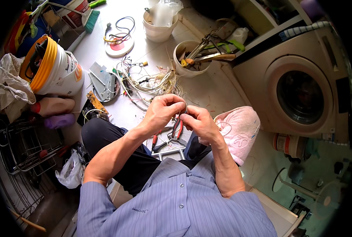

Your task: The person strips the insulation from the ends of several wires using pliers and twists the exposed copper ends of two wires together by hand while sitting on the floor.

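My left hand (165,109) and my right hand (195,121) meet over my lap, both with pinched fingers on a thin grey wire (185,108). Below them, pliers with red-and-black handles (178,130), a red-handled screwdriver (155,140) and a black-handled tool (161,147) lie by a metal frame (168,154). A tangle of white and coloured wires (157,83) spreads on the tiled floor beyond my hands, beside grey metal parts (102,81). A pink towel (241,134) covers my right knee, with a loop of wire on it.
A white bucket with yellow rims (65,75), bottles (57,120) and wire racks (29,148) stand left. A bucket of tools (189,63), another bucket (158,29) and a round disc (119,47) lie ahead. A washing machine (255,79) stands right, near a fan-like stand (302,189).
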A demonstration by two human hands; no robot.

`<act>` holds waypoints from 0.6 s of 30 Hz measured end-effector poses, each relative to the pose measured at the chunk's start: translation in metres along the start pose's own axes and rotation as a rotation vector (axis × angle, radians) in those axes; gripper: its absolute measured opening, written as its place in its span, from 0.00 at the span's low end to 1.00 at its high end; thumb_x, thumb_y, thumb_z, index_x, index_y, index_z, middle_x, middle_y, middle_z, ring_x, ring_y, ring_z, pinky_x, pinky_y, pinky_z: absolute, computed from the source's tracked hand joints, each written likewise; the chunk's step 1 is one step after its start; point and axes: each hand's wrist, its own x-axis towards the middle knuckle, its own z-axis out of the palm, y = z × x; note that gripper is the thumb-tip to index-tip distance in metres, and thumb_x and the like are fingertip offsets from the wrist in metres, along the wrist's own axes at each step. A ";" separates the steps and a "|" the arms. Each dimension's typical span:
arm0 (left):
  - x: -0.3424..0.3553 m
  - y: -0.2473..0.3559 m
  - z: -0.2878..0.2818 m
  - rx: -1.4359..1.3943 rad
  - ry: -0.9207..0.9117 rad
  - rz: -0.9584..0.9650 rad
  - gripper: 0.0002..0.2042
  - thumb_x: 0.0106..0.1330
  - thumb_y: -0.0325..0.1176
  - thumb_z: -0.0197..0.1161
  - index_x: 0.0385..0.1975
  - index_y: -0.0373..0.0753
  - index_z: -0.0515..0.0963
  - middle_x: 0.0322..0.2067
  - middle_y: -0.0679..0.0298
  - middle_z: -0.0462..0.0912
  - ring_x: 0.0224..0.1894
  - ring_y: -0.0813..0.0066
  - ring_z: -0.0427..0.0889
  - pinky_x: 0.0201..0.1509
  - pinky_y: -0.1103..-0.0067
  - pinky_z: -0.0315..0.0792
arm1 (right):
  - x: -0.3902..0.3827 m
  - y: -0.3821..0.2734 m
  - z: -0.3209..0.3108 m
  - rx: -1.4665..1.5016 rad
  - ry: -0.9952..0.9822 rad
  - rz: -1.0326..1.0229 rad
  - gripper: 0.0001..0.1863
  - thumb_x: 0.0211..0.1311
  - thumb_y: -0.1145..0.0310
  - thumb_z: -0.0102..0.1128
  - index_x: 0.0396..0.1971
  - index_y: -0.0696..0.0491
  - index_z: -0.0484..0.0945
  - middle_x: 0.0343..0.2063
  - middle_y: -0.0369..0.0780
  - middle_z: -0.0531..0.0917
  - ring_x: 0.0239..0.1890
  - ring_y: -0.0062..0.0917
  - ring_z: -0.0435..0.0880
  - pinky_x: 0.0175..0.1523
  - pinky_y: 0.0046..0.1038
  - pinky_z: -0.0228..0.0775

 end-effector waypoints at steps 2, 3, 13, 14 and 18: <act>0.001 -0.002 0.001 -0.088 -0.005 -0.021 0.08 0.69 0.32 0.64 0.37 0.33 0.82 0.27 0.70 0.80 0.28 0.86 0.73 0.32 0.86 0.68 | 0.000 0.003 -0.003 0.134 -0.030 -0.006 0.08 0.69 0.70 0.59 0.34 0.59 0.80 0.24 0.33 0.80 0.24 0.13 0.75 0.30 0.19 0.67; 0.002 -0.004 0.000 -0.144 -0.006 -0.037 0.08 0.69 0.32 0.64 0.36 0.33 0.82 0.26 0.70 0.80 0.27 0.86 0.73 0.32 0.86 0.67 | 0.001 0.005 -0.004 0.208 -0.041 -0.017 0.08 0.69 0.69 0.59 0.34 0.58 0.80 0.24 0.32 0.80 0.24 0.13 0.75 0.30 0.18 0.68; 0.004 -0.009 0.004 0.016 0.089 -0.035 0.08 0.68 0.32 0.62 0.34 0.33 0.81 0.24 0.73 0.77 0.26 0.88 0.71 0.31 0.87 0.66 | 0.002 0.003 -0.004 0.155 0.126 -0.025 0.08 0.69 0.70 0.60 0.37 0.60 0.81 0.27 0.33 0.82 0.26 0.13 0.77 0.32 0.18 0.70; 0.003 -0.009 0.006 0.062 0.099 -0.030 0.08 0.68 0.32 0.62 0.34 0.33 0.81 0.24 0.73 0.77 0.26 0.88 0.71 0.31 0.87 0.66 | 0.003 0.005 -0.003 0.134 0.167 -0.052 0.08 0.69 0.71 0.61 0.38 0.60 0.81 0.27 0.33 0.82 0.26 0.13 0.77 0.33 0.18 0.70; 0.004 -0.009 0.009 0.185 0.129 -0.023 0.08 0.68 0.33 0.62 0.34 0.33 0.81 0.24 0.73 0.77 0.27 0.89 0.71 0.30 0.86 0.66 | 0.006 0.009 -0.003 0.050 0.291 -0.101 0.06 0.66 0.73 0.63 0.37 0.61 0.82 0.26 0.33 0.82 0.26 0.13 0.78 0.32 0.18 0.70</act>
